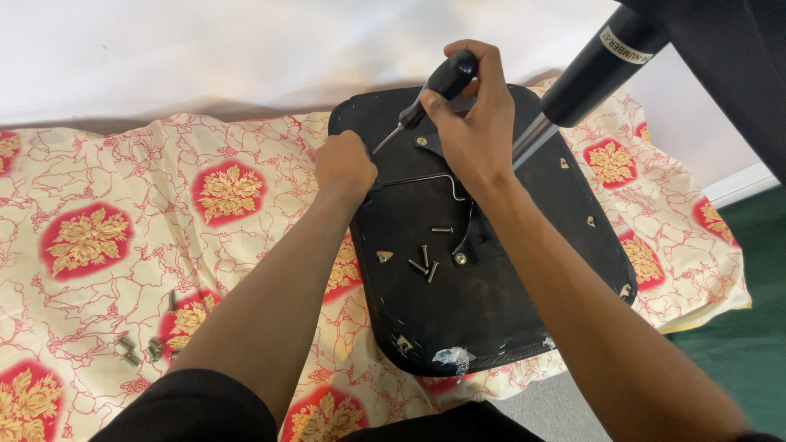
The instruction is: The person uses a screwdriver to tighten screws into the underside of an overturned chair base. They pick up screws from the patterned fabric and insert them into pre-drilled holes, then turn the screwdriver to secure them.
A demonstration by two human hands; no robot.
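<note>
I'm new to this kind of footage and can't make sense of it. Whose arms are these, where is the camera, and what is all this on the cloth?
There is one picture, taken by a camera worn on a person's head and looking down, so the two bare arms are that person's own. The right hand grips a black-handled screwdriver, its tip pointing down at a black chair seat lying underside up. The left hand is closed into a fist at the seat's left edge; what it holds, if anything, is hidden. A black and silver column rises from the seat's middle. Several loose screws lie on the seat. More small metal parts lie on the cream cloth with red and gold flowers spread underneath.
</note>
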